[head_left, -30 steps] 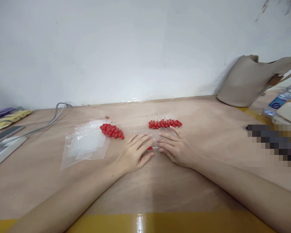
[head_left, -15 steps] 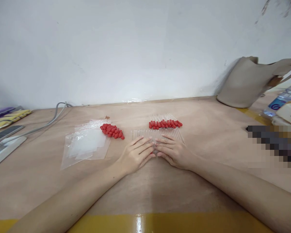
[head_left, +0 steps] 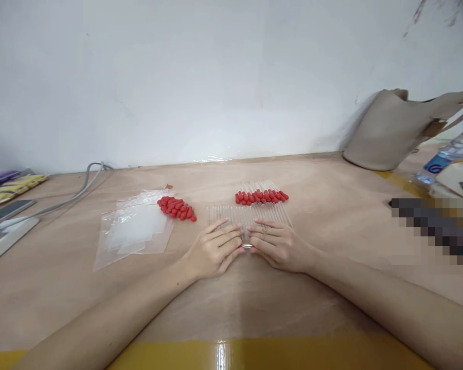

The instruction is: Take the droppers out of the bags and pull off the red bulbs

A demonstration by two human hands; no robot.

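Note:
My left hand [head_left: 218, 249] and my right hand [head_left: 280, 245] face each other at the table's middle, thumbs and fingers closed on a thin clear glass tube [head_left: 246, 245] lying crosswise between them. The tube's ends are hidden in my fingers. Just beyond, a row of clear glass tubes [head_left: 227, 211] lies side by side, partly covered by both hands. Behind that row lie several glass droppers with red rubber bulbs [head_left: 260, 197], the bulbs towards me. A heap of loose red rubber bulbs [head_left: 176, 208] sits farther left.
Clear zip bags [head_left: 135, 228] lie overlapping at the left, touching the bulb heap. A grey cable [head_left: 75, 198] runs to a power strip [head_left: 11, 241], near a phone [head_left: 10, 213]. A beige bag [head_left: 381, 131] and a plastic bottle [head_left: 447, 156] stand at the right.
The glass tube between my hands has come nearer to me and shows more clearly. A bit of red seen earlier by my left thumb is no longer visible. My hands have barely moved.

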